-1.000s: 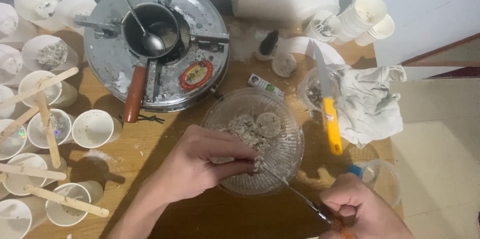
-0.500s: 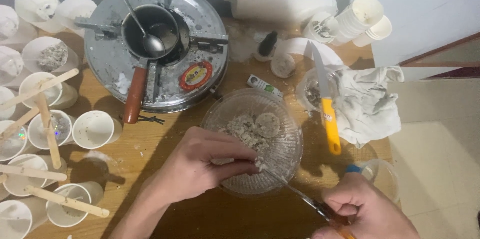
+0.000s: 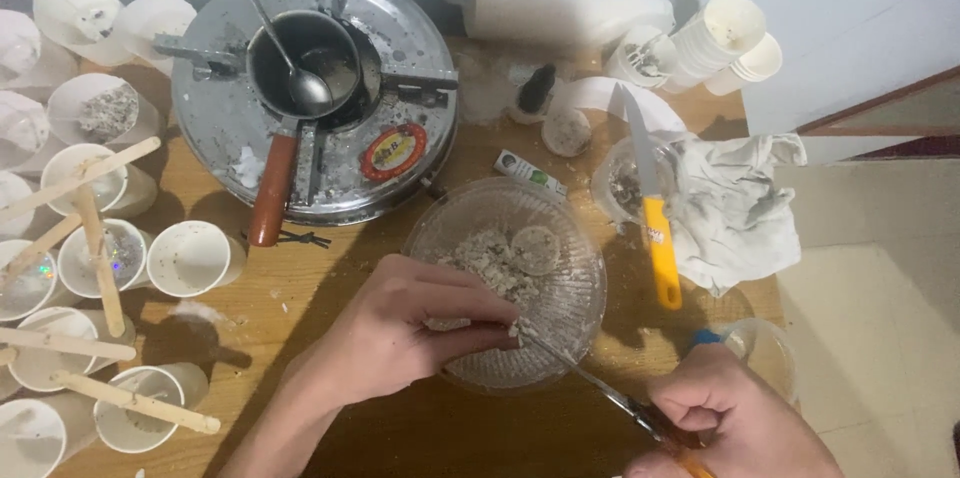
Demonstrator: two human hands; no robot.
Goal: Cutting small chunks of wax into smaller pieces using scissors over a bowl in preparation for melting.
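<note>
A clear ribbed glass bowl with pale crumbly chunks and a round piece sits on the wooden table. My left hand rests over the bowl's near left side, fingers pinched on a small whitish piece at the tip of a thin metal tool. My right hand grips that tool's orange handle at the bottom right, blade pointing up-left into the bowl.
A round metal stove carries a small pot with a ladle and a brown handle. Several white paper cups with wooden sticks crowd the left. A yellow-handled knife lies across a cup beside a crumpled white cloth.
My right hand has shifted slightly up and left with the tool. My left hand stays pinched over the bowl.
</note>
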